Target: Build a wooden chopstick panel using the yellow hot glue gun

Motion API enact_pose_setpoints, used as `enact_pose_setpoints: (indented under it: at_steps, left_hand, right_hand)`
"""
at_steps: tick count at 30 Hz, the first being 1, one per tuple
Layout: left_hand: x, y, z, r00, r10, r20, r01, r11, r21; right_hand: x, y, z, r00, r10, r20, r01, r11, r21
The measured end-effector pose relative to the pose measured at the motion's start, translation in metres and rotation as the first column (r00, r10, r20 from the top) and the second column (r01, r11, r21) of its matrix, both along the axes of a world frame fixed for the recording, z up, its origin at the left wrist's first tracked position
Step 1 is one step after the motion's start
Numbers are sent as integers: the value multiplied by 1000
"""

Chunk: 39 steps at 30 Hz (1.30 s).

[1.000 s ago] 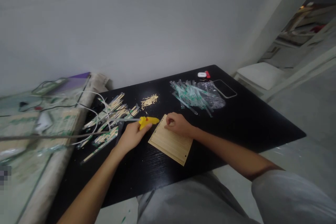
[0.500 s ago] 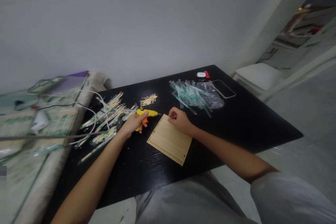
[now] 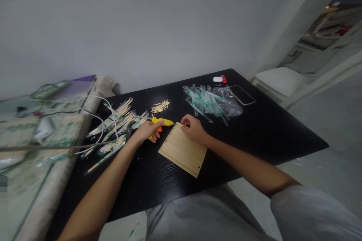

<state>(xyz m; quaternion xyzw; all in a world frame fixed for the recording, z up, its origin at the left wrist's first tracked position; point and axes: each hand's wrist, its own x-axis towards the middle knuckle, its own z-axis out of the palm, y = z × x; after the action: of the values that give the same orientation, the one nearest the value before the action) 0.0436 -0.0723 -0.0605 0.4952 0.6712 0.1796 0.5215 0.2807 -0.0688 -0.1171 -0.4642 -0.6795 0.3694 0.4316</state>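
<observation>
My left hand (image 3: 147, 131) is wrapped round a yellow glue gun (image 3: 163, 121) with an orange trigger. The gun's nozzle points right and reaches the far left corner of a flat panel of light wooden sticks (image 3: 182, 152). The panel lies tilted on the black table. My right hand (image 3: 194, 128) rests over the panel's far edge, close to the nozzle. Its fingers are pinched together, and whatever sits between them is too small to make out. A dark hole shows near the panel's near right corner.
Wrapped sticks (image 3: 104, 147) and black-handled cutters (image 3: 129, 130) lie left, amid white cable (image 3: 114, 120). Short stick pieces (image 3: 161, 106) lie behind the gun. Empty wrappers (image 3: 205, 101), a phone (image 3: 242, 95) and a white case (image 3: 217, 79) are at the back right.
My left hand has shifted the glue gun slightly to the right, bringing its nozzle to the panel's corner. My right hand and the panel have barely moved.
</observation>
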Motion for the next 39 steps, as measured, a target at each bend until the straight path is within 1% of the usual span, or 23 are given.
enact_pose_setpoints:
  at_steps: [9,14,17,20,23,32,36,38,39]
  left_hand:
    - [-14,-7,10,993,-70,-91,64,996,-67]
    - [-28,-13,11,986,-120,-115,110,990,-91]
    - [-39,-18,10,983,-156,-100,145,983,-114]
    - [-48,-24,9,977,-196,-79,187,977,-107]
    - [-52,-29,9,973,-207,-99,197,975,-103]
    - [-63,-33,15,958,-269,-102,246,950,-190]
    - [-71,-38,18,946,-315,-80,291,930,-222]
    - [-73,-40,18,944,-323,-71,301,928,-220]
    - [-74,-42,17,950,-306,-69,286,936,-207]
  right_hand:
    - [0,0,2,1000,21,13,-21,1000,8]
    - [0,-1,4,999,27,25,-28,999,18]
    - [0,-2,4,999,26,29,-26,999,21]
    - [0,-2,4,999,22,28,-23,1000,20]
    - [0,-2,4,999,25,26,-26,1000,16]
    - [-1,-2,4,999,35,27,-35,999,6]
    - [-1,-2,4,999,36,24,-36,999,11]
    - [-1,-2,4,999,34,23,-34,999,13]
    - [-1,-2,4,999,33,23,-34,999,15]
